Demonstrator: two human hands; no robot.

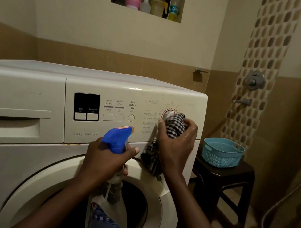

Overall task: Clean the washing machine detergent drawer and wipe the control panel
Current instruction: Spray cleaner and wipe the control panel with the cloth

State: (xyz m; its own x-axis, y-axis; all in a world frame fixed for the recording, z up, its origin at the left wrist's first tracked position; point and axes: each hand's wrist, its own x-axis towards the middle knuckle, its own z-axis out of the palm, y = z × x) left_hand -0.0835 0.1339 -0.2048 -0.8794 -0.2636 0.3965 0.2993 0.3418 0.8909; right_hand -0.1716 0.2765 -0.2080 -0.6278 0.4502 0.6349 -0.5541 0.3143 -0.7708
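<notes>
Right grip (pixel 176 144) holds cloth (pixel 175 127) (apparently on dial (pixel 167 114)).

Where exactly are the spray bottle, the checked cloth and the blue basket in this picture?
spray bottle (pixel 116 138), head view, on its blue trigger top.
checked cloth (pixel 175 126), head view, on its bunched upper part.
blue basket (pixel 220 158), head view, on its woven front wall.
</notes>
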